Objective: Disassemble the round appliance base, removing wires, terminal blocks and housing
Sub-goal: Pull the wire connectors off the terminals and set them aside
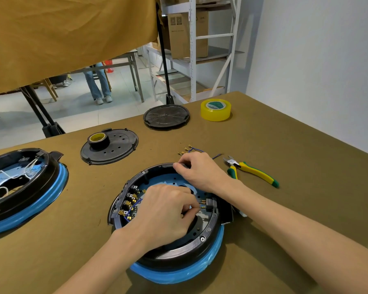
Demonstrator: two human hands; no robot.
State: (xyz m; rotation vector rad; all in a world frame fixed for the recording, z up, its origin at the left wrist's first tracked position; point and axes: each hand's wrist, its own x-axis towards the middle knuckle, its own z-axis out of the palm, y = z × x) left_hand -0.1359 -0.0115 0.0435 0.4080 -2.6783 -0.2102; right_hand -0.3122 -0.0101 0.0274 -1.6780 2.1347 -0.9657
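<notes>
Left hand [166,211] pinches at the brass pins of the black plug socket [210,203], just to its right inside the round base [202,238]; right hand [197,170] grips the far rim, steadying it.

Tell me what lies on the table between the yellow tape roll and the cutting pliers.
In the head view, only bare table separates the yellow tape roll from the pliers.
</notes>
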